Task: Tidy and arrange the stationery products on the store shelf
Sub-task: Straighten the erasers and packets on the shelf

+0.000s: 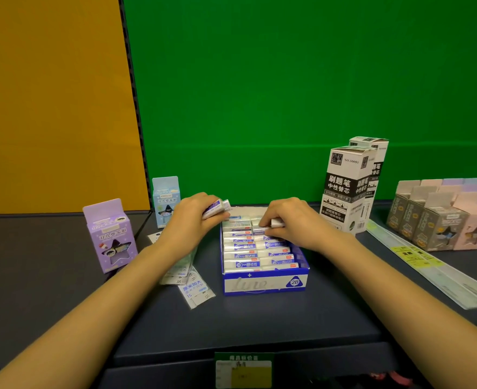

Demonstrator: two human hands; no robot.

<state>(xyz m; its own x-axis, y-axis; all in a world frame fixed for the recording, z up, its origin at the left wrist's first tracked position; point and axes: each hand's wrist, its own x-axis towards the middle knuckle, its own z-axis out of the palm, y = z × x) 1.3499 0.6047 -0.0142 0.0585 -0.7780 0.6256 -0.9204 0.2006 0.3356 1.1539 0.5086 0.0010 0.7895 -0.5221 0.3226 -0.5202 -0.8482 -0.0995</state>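
A blue and white display box (265,283) marked 2B stands in the middle of the dark shelf, filled with two columns of white erasers in blue sleeves (244,255). My left hand (196,213) hovers at the box's far left corner, shut on a couple of erasers (217,208). Over the far right part of the box, my right hand (287,219) pinches one white eraser (277,223) that rests among the packed ones.
A purple sharpener box (109,235) and a light blue one (165,200) stand at left. Packaged rulers (193,292) lie under my left forearm. Tall white refill boxes (348,189) stand at right, then grey and pink boxes (439,220) and long rulers (439,272). A price tag (244,370) hangs on the front edge.
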